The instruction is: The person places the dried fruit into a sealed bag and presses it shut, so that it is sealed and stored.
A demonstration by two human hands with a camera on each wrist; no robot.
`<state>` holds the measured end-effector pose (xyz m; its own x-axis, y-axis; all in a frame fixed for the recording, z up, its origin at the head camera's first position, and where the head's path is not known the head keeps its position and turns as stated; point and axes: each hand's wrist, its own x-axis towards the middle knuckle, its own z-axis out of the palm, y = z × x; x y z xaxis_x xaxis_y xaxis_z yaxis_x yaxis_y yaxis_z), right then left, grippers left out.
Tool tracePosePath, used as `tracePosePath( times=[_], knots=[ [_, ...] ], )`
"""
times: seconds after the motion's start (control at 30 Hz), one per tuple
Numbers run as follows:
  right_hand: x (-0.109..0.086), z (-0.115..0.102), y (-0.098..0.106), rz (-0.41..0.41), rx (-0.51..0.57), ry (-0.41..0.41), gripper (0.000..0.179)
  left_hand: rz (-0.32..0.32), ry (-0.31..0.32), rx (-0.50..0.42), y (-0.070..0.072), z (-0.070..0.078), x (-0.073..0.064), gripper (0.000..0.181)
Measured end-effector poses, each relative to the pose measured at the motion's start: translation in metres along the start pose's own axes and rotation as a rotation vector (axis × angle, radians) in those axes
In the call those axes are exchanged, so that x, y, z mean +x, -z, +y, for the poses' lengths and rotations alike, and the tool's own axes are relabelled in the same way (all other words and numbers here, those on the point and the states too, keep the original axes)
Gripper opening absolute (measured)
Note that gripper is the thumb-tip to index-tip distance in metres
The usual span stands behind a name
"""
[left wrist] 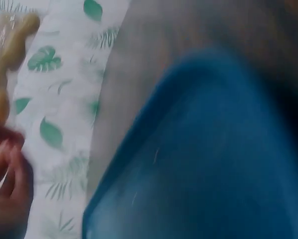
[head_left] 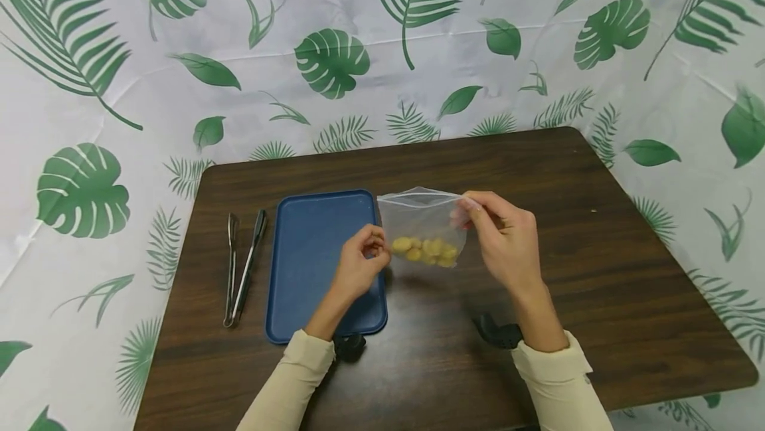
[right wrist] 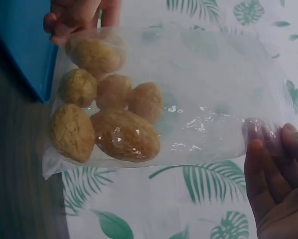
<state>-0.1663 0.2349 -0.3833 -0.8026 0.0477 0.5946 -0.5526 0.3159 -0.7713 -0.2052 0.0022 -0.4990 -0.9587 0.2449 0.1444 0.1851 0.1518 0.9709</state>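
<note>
A clear zip bag [head_left: 425, 218] hangs upright above the table, with several yellow-brown, rounded lumps [right wrist: 123, 135] gathered in its bottom; they look like small potatoes. Its two top edges bow slightly apart in the head view. My right hand [head_left: 508, 238] pinches the bag's upper right corner between thumb and fingers. At the lower left side of the bag, my left hand [head_left: 361, 261] has curled fingers and pinches the edge. Only part of the left hand [left wrist: 9, 184] shows in the left wrist view, which is blurred.
A blue tray [head_left: 323, 252] lies on the dark wooden table [head_left: 574, 238], partly under the left hand. Metal tongs [head_left: 242, 278] with dark tips lie left of the tray. A leaf-patterned white sheet [head_left: 418, 99] hangs behind the table.
</note>
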Motion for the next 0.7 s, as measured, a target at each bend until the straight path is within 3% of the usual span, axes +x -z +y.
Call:
tracePosePath(
  times=[0.13,0.2,0.27,0.4,0.53,0.7],
  knots=[
    [-0.004,0.005,0.000,-0.054,0.015,-0.021,0.015,-0.187,-0.002,0.080,0.020,0.015,-0.002,0.042],
    [-0.005,0.009,0.000,-0.081,0.008,-0.029,0.015,-0.226,-0.030,0.061,0.027,0.029,0.000,0.054],
    [-0.005,0.013,0.001,-0.106,-0.009,-0.039,0.015,-0.198,-0.080,0.053,0.029,0.046,0.002,0.053],
    [-0.009,0.023,0.005,-0.125,-0.069,-0.079,0.014,-0.116,-0.214,0.075,0.026,0.066,0.009,0.028],
    [-0.014,0.030,0.009,-0.158,-0.111,-0.119,0.013,-0.094,-0.242,0.111,0.021,0.068,0.009,0.019],
    [-0.020,0.037,0.013,-0.190,-0.124,-0.155,0.015,-0.131,-0.250,0.098,0.020,0.066,0.007,0.021]
  ],
)
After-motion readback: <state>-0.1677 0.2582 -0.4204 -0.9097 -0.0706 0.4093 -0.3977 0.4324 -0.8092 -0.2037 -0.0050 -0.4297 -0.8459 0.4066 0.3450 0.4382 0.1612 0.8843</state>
